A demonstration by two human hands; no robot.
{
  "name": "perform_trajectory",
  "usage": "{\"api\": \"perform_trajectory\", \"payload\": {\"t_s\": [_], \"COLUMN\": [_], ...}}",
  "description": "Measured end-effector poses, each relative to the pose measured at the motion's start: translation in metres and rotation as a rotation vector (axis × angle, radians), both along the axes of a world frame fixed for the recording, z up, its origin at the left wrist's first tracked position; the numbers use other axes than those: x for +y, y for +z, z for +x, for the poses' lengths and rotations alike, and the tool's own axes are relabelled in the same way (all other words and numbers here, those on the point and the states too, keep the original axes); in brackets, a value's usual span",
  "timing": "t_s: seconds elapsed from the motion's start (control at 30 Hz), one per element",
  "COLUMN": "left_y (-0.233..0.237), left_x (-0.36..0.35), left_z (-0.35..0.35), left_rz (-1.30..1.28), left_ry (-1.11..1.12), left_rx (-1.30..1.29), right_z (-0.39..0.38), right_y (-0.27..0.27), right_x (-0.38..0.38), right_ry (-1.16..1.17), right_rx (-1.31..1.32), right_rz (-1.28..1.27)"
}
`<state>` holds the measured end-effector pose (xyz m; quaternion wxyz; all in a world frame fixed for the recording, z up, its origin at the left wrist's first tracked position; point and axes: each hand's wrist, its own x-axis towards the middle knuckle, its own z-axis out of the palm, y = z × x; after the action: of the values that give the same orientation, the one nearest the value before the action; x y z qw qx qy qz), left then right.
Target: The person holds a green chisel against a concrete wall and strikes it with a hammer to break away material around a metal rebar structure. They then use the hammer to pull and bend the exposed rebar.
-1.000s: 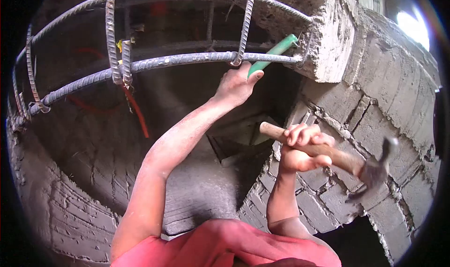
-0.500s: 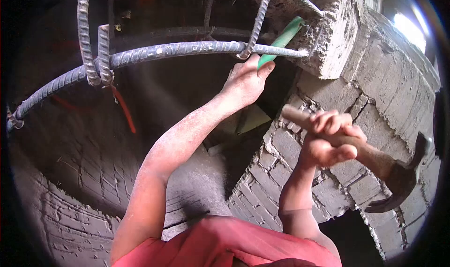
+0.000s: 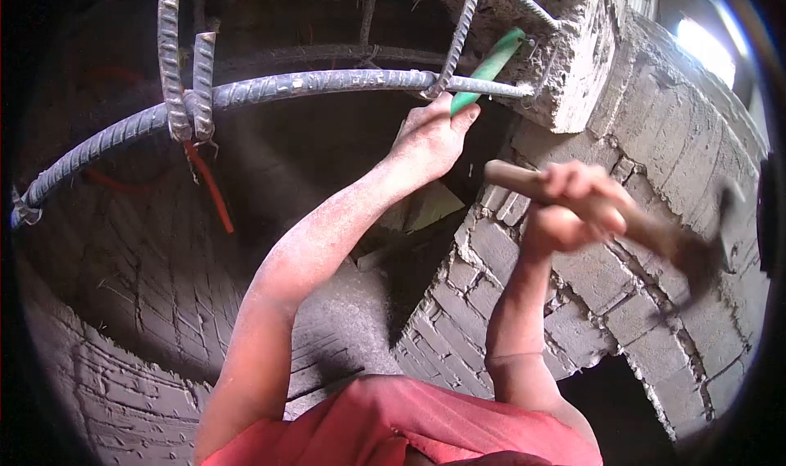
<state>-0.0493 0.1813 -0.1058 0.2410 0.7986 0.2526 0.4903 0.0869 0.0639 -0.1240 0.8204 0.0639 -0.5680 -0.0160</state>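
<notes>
My left hand (image 3: 431, 139) is closed around the lower part of a green chisel (image 3: 495, 65), just below a steel bar. The chisel slants up to the right, its far end at the rough concrete block (image 3: 580, 73); whether it touches is hard to tell. My right hand (image 3: 577, 204) grips a claw hammer (image 3: 655, 225) by its wooden handle, in front of the block wall. The hammer's head, out to the right, is blurred by motion.
A thick ribbed rebar (image 3: 319, 81) curves across the top, with upright bars (image 3: 170, 57) tied to it. An orange tube (image 3: 214, 189) hangs at the left. Mortared block wall (image 3: 499, 257) stands at the right, with a dark opening (image 3: 614, 409) low down.
My right hand and the hammer have shifted slightly upward, and the hammer head is now smeared. My left hand keeps its hold on the chisel. The view has moved a little.
</notes>
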Motion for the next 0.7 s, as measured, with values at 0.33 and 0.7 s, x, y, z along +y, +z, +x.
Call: {"api": "perform_trajectory", "payload": {"t_s": [0.33, 0.7], "left_y": [-0.004, -0.003], "left_x": [-0.002, -0.006], "left_z": [0.005, 0.009], "left_rz": [0.027, 0.012], "left_ry": [0.013, 0.084], "left_rx": [-0.036, 0.003], "right_z": [0.002, -0.001], "right_y": [0.016, 0.004], "right_x": [-0.045, -0.030], "right_ry": [-0.055, -0.444], "right_rx": [-0.072, 0.103], "right_rz": [-0.093, -0.665]}}
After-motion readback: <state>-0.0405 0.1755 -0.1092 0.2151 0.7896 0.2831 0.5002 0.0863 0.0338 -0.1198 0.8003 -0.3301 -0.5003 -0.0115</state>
